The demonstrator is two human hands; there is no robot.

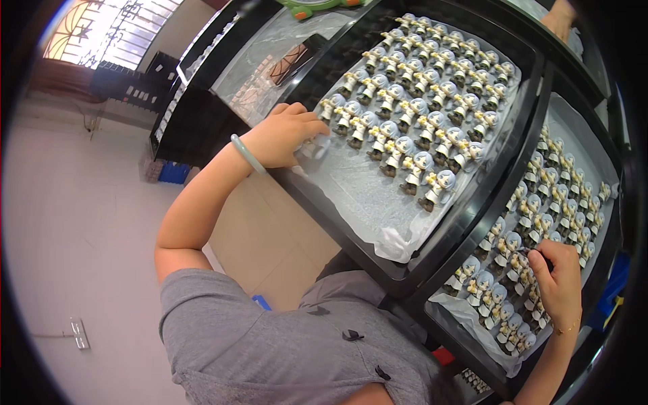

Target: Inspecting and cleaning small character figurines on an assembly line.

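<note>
My left hand point(287, 137) is closed at the left edge of a black tray point(351, 233), its fingers round a small figurine point(314, 147) that is blurred and partly covered. Beside it, rows of figurines point(388, 101) with pale blue hair, white clothes and dark boots lie on the tray's clear liner point(364, 196). Over a second black tray point(432, 297) at the right, my right hand point(559, 275) is closed in a pinch. A small dark bit shows at its fingertips, close to the figurines point(506, 246) there; what it is I cannot make out.
Behind the left tray, a dark phone-like object point(297, 61) lies on a grey surface point(253, 84). A green and orange item point(314, 7) sits farther back. Another person's hand point(559, 19) shows at the top right. More figurines point(476, 381) appear lower down.
</note>
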